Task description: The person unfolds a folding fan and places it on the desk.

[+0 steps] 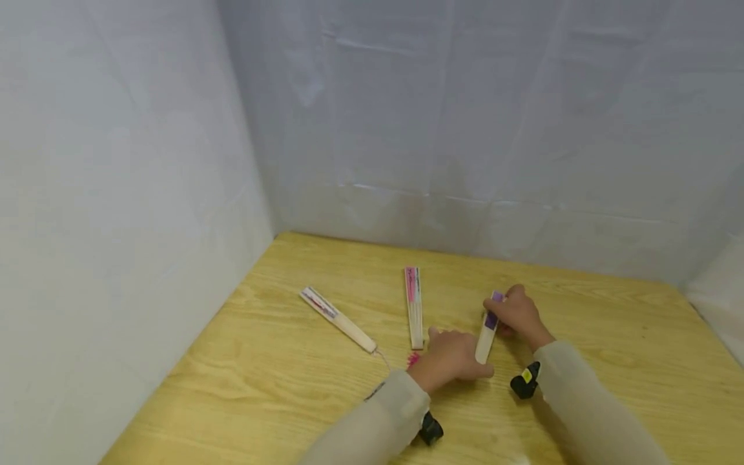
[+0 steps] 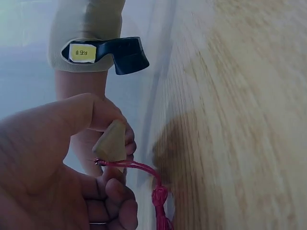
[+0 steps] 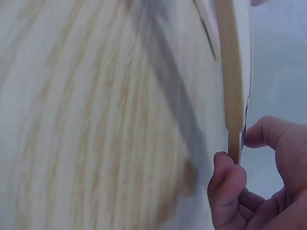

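- Purple fan point(image 1: 487, 341): top partly covered by right hand point(image 1: 521, 315); lower tip meets left hand point(image 1: 455, 356), contact hard to see from here.
- Left fan point(image 1: 349, 328): cord slips behind left sleeve point(image 1: 378, 416), end hidden.
- Pink tuft point(image 1: 413, 359): partly behind left wrist.
- Pink fan point(image 1: 413, 307): print too small.
- Both sleeves: cut off below, overhead view.
- Red tassel point(image 2: 160, 203): bottom cropped, left-wrist view.

A sheeted-off recording booth, by its look
Creased pale sheeting point(image 1: 465, 116) hung behind and beside a wood-grain desk point(image 1: 250, 361), screening it in; a black wrist camera point(image 1: 521, 389) bore a yellow label point(image 2: 82, 53). What sort of building lay beyond could not be told.
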Tool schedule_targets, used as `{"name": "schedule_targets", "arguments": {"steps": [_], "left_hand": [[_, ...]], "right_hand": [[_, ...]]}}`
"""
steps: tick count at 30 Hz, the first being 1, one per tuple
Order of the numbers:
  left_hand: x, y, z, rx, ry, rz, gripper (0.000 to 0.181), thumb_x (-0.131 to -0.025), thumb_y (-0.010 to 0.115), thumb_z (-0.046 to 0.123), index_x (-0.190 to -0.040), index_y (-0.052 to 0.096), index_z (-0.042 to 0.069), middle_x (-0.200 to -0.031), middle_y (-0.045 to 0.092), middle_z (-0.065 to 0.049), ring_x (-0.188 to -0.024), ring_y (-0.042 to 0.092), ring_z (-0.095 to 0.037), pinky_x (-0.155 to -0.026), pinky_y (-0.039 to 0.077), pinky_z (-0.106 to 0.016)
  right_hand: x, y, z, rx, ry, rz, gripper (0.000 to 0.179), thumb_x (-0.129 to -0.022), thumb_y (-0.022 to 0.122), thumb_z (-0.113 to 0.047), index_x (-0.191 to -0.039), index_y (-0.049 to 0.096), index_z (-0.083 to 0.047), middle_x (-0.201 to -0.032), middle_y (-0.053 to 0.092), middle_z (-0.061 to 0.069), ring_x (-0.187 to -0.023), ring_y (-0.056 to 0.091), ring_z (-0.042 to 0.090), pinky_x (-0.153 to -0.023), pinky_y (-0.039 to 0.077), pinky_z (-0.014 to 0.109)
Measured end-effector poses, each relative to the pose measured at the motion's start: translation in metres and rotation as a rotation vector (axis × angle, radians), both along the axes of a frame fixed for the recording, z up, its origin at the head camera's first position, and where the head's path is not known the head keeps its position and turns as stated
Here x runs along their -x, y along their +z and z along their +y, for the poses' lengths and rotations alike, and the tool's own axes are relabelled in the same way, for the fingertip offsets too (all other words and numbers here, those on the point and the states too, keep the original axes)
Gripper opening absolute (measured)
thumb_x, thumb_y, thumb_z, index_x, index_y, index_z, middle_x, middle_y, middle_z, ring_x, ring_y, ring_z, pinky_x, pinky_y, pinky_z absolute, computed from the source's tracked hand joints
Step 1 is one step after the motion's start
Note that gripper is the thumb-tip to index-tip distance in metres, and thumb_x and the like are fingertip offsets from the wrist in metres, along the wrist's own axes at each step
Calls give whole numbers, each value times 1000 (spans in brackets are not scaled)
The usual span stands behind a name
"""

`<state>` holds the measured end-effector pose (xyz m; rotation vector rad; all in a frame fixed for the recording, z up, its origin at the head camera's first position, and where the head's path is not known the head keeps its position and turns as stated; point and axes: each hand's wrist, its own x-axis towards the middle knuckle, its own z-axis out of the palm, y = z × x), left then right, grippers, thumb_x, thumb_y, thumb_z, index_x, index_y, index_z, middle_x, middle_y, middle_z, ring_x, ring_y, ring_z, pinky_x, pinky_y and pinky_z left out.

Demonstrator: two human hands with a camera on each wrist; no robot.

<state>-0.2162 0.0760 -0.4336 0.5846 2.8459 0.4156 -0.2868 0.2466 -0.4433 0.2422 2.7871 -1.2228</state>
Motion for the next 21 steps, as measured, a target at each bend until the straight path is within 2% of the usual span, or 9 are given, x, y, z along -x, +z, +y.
{"name": "schedule_targets", "arguments": {"steps": [5,8,13,17,21], "left_hand": [[-2,1,-8,-56,-49,-32,40,-79,72,49,-61,52,19,-54,53,8,-52,48,-11,-80,37,-39],[-2,3,-14,-100,-104,-45,41,-81,73,49,-59,53,20,-52,54,8,-51,49,-10,-73,38,-35],[-7,2,-26,-173,-172,-31,40,-83,71,55,-64,56,22,-54,55,11,-51,50,-7,-64,33,-29],[-11,-3,-37,-253,-163,-36,38,-82,72,55,-69,54,24,-55,55,14,-51,51,-5,-69,32,-31],[-13,-4,-46,-391,-160,-46,34,-87,70,46,-70,53,22,-55,53,13,-50,49,-5,-70,32,-30]], "right_hand": [[-4,5,-6,31,-19,28,67,-89,63,-31,-129,30,11,-81,57,20,-52,58,15,-48,54,32],[-6,10,-9,75,-17,43,70,-90,66,-35,-131,33,11,-76,58,14,-51,58,13,-50,55,32],[-11,15,-15,130,-1,76,63,-90,68,-39,-123,46,9,-65,59,6,-50,56,12,-50,53,32],[-16,18,-21,149,32,123,52,-91,67,-40,-112,53,6,-60,59,4,-49,54,13,-51,53,35],[-20,22,-27,176,59,160,49,-93,66,-40,-107,55,5,-58,58,3,-48,52,13,-50,52,37]]}}
